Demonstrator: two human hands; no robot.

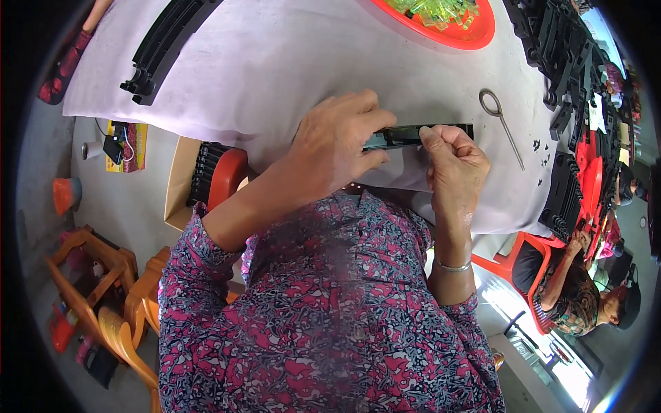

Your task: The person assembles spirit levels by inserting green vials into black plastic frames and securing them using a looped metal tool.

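Note:
A long, narrow black plastic part [401, 136] lies crosswise just above the table edge, close in front of my body. My left hand [337, 138] grips its left end between the thumb and fingers. At the other end my right hand [456, 160] is closed, its thumb and forefinger pinched on the part's upper side. Whether a small piece sits in that pinch is hidden by the fingers. Right of this hand, a metal rod with a looped end [508, 131] rests on the cloth, near several tiny black pieces [542, 160].
A red bowl [475, 34] of clear yellow-green pieces stands at the far side. A long ribbed black part [165, 51] lies far left. Black parts [561, 62] are heaped at the right. A cardboard box [177, 180] and wooden chairs [103, 275] stand left; a co-worker [575, 289] sits right.

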